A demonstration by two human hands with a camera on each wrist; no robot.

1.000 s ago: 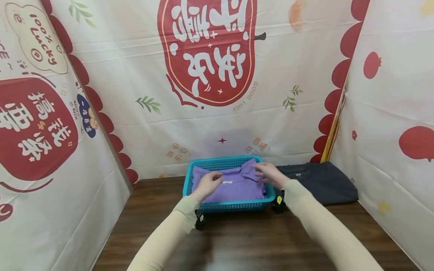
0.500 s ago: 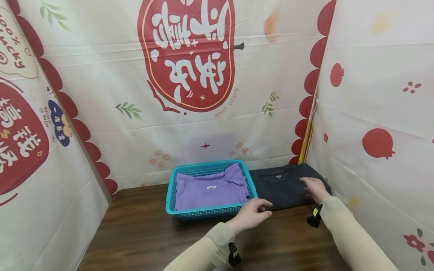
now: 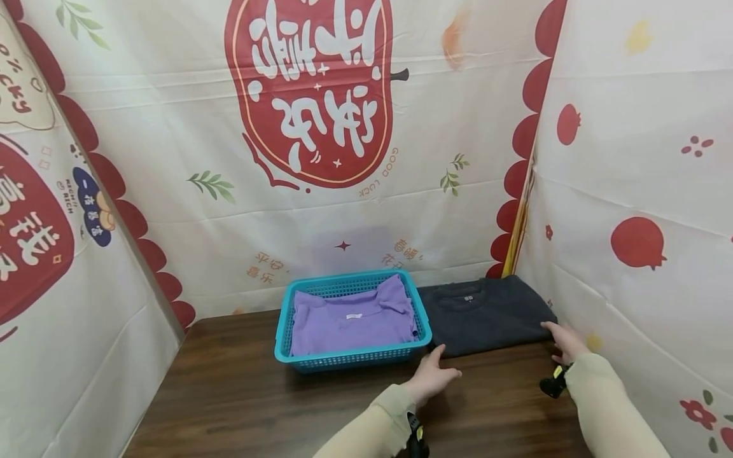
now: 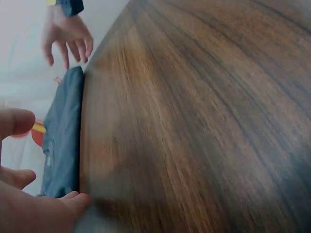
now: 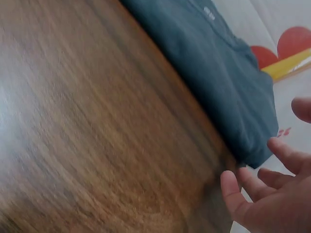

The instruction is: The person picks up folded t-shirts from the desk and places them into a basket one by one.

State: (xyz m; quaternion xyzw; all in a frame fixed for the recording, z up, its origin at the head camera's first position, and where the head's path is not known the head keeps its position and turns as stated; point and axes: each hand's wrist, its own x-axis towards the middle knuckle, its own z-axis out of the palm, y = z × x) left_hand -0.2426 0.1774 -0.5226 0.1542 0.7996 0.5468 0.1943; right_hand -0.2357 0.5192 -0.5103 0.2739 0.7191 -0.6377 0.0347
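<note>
A folded dark grey shirt (image 3: 487, 318) lies on the table, its neck opening and small label toward the back. My left hand (image 3: 431, 379) is at its near left corner, thumb and fingers spread apart. In the left wrist view the lower fingers (image 4: 73, 204) look close to the shirt's end; whether they touch it I cannot tell. By the near right corner is my right hand (image 3: 568, 343), its fingers spread with nothing held. The right wrist view shows those fingers (image 5: 286, 155) just off the shirt's corner (image 5: 252, 150).
Left of the shirt stands a blue plastic basket (image 3: 355, 362) with a folded purple shirt (image 3: 355, 327) in it. Printed cloth walls (image 3: 343, 216) enclose the dark wooden table (image 3: 240, 394) at the back and both sides.
Both hands have left the basket and moved right to the grey shirt's near corners. Over the last half second the right hand came down and nearer its edge. The head view turned right.
</note>
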